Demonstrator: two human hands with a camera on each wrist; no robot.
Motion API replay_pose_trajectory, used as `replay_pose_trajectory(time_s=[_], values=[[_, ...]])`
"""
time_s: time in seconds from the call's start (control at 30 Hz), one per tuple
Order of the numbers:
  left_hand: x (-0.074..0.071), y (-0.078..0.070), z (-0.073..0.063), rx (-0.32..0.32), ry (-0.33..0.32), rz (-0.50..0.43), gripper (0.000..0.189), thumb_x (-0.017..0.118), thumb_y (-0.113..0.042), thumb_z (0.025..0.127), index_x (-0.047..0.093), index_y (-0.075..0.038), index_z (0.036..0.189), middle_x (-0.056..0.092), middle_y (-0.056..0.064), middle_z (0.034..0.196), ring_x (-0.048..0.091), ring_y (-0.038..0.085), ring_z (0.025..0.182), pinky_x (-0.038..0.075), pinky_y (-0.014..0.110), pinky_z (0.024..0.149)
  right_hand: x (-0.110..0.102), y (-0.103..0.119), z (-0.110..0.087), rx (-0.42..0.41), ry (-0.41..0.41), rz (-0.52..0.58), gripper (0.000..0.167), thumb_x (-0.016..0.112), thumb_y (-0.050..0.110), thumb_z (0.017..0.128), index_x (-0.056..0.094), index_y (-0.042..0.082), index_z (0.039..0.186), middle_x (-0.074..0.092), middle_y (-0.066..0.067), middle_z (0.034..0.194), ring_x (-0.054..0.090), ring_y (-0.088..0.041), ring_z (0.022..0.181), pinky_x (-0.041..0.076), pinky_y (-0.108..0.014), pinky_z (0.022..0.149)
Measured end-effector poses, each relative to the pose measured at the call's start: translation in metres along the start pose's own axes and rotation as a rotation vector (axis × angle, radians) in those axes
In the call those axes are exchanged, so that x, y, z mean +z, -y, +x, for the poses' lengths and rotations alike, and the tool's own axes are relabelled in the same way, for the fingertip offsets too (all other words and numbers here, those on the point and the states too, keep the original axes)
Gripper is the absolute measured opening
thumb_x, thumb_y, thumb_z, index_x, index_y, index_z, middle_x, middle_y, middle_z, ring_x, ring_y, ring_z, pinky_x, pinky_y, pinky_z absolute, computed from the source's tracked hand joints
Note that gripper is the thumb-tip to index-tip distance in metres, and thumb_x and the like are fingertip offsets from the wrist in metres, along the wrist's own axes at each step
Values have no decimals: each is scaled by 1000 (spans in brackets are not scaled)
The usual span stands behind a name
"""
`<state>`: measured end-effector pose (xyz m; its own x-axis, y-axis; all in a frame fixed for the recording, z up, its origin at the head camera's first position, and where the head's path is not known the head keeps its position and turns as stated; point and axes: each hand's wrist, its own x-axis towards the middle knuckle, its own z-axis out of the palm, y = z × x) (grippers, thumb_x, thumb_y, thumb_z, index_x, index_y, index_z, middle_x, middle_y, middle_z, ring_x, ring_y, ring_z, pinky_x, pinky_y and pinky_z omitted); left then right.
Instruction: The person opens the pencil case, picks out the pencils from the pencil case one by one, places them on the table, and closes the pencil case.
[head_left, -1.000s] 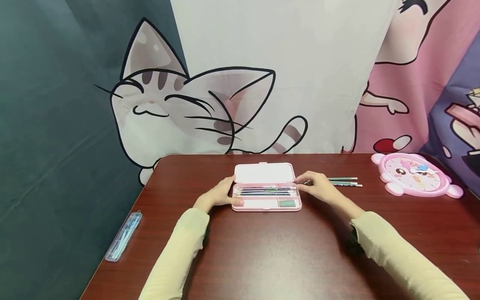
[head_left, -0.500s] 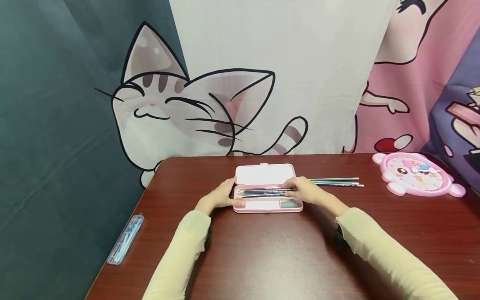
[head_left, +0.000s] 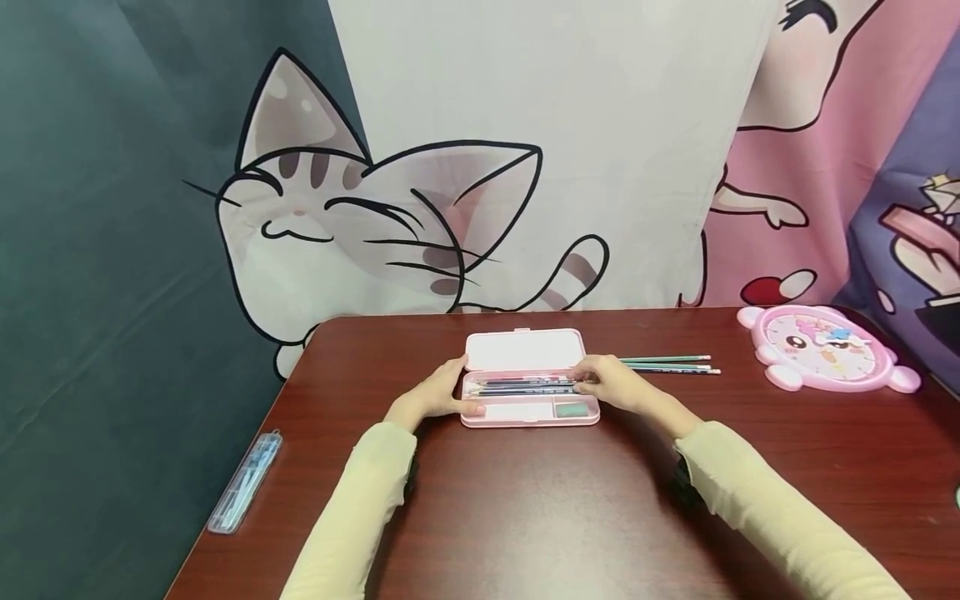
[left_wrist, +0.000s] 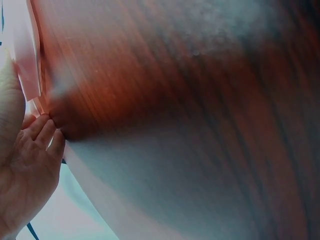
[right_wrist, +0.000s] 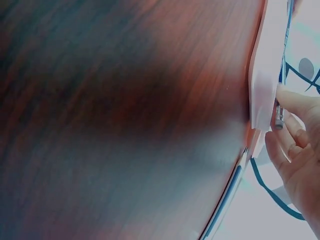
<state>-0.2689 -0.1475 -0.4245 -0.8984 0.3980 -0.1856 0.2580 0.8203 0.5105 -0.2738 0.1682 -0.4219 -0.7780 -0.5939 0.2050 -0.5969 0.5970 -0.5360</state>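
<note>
Pencil case: the pink pencil case (head_left: pixel 528 422) lies open on the table (head_left: pixel 525 517) between the hands; its lid (head_left: pixel 525 351) is folded back away from the person, which leaves both compartments exposed.
Left hand: the left hand (head_left: pixel 437 395) grips the case's left end, thumb over the near corner and fingers at the far one — probably to keep it from sliding.
Right hand: the right hand (head_left: pixel 615 385) closes narrowly at the case's right end, pinching the ends of the pencils (head_left: pixel 525 387), perhaps to seat them lengthwise in the far compartment.
Near compartment: a green block (head_left: pixel 572 410) sits in a section of its own at the right.
Loose pencils: the loose pencils (head_left: pixel 667 367) lie to the right of the case, within easy reach of the right hand.
Set apart: a clear case (head_left: pixel 245 482) lies at the left edge, a pink clock (head_left: pixel 825 347) at the far right.
Hidden: the right fingers cover the pencil ends from above — the right wrist view shows one end by the thumb, but how many are pinched cannot be told.
Cut off: the left wrist view catches only the case's corner.
</note>
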Motion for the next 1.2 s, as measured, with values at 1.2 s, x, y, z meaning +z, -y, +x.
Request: replay_pose_trajectory(time_s=[1.2], values=[[1,1,-2,-17,-8,-37,104,74,-43,72,13,-3,146,24,14,149,23,27,138,23,44,112,-79,-97,-113,234,-290,-218,16,71,12,77,71,1,89,69,-19,85,50,11,73,37,-8,62]])
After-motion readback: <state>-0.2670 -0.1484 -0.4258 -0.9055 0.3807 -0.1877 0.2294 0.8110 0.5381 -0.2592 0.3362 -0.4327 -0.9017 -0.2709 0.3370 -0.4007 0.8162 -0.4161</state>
